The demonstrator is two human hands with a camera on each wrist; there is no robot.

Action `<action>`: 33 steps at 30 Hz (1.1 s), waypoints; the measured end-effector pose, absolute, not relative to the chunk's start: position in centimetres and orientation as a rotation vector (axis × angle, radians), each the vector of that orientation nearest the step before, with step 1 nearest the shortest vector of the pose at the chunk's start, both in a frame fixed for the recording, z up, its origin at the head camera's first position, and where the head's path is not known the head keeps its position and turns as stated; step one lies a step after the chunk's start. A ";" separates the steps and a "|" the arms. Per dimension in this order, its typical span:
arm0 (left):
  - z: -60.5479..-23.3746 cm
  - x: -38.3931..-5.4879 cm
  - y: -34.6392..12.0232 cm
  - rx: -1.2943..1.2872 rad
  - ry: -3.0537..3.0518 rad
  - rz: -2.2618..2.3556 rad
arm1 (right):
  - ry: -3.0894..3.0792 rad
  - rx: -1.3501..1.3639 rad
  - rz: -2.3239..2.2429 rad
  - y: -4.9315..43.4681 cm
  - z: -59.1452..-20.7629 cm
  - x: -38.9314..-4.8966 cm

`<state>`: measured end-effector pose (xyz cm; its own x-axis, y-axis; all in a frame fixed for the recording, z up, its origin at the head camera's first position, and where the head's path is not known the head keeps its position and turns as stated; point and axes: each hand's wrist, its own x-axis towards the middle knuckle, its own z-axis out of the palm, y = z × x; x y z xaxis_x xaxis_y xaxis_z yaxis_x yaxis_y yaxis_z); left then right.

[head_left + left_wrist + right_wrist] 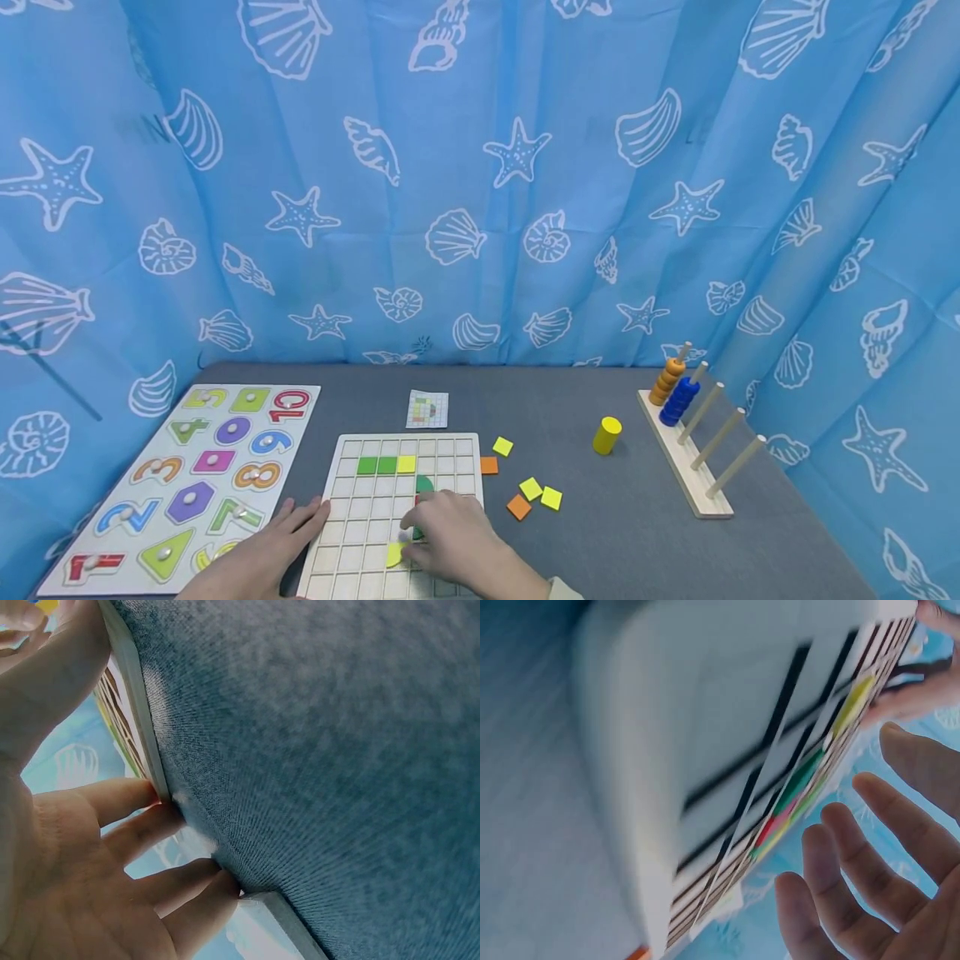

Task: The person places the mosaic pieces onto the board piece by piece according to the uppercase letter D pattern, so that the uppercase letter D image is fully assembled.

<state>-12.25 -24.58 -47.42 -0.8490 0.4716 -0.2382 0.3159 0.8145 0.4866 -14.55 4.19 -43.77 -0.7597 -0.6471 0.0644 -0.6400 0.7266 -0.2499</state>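
Note:
A white grid board (345, 527) lies on the table in the head view. My left hand (264, 554) rests along its left edge, fingers extended; in the left wrist view the fingertips (166, 819) reach the table surface. Over the board's lower middle hovers my right hand (459, 537), its thumb beside a yellow quarter-circle piece (394, 555). The right wrist view shows its fingers (838, 859) loosely spread with nothing between them. Two green squares (367, 466) and a yellow square (406, 464) sit in an upper row. A dark green rounded piece (424, 482) and red one are partly hidden by the hand.
Loose yellow squares (551, 498) and orange squares (518, 507) lie right of the board. A pattern card (427, 410) is behind it. Left stands a number puzzle board (161, 442); right, a yellow cylinder (607, 435) and a peg stand with rings (686, 467).

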 end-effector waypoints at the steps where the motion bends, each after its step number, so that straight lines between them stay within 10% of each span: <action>1: -47.4 -12.2 -24.6 0.606 2.650 0.628 | 2.898 -1.063 -0.416 4.6 -43.6 -14.7; 33: -47.8 -12.2 -24.7 0.602 2.657 0.615 | 2.903 -0.799 -0.438 15.2 -43.8 -16.6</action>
<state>-12.24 -24.74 -47.81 -0.8497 0.4732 -0.2326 0.3227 0.8156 0.4802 -16.64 15.22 -43.80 -0.8575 -0.5141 -0.0190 -0.4856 0.8211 -0.2999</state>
